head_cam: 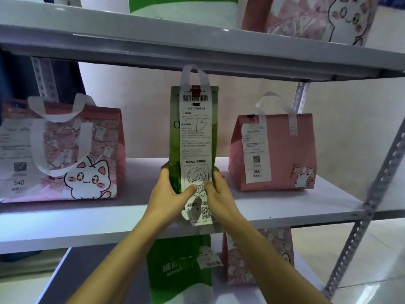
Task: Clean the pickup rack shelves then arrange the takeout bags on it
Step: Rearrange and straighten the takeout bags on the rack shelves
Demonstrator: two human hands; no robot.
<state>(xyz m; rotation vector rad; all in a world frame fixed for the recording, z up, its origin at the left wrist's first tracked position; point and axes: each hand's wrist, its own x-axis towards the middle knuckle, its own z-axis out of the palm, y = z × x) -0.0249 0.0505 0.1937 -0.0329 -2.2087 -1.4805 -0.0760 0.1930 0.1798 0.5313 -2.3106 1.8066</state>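
Observation:
A tall narrow green takeout bag (175, 132) with white handles and a long white receipt (195, 137) down its front stands upright on the middle shelf (285, 207) of the white rack. My left hand (169, 189) grips its lower left side, thumb pressed on the receipt. Opposite it, my right hand (215, 189) grips the lower right side, thumb also on the receipt. A pink cat bag (72, 154) stands to the left, a plain pink bag (278, 150) to the right.
The upper shelf (197, 44) carries a green-and-white bag (182, 5) and a pink cat bag (317, 16). Below, a green bag (179, 273) and a pink bag (263, 260) stand on the lower shelf. A perforated metal upright (361, 227) runs down the right side.

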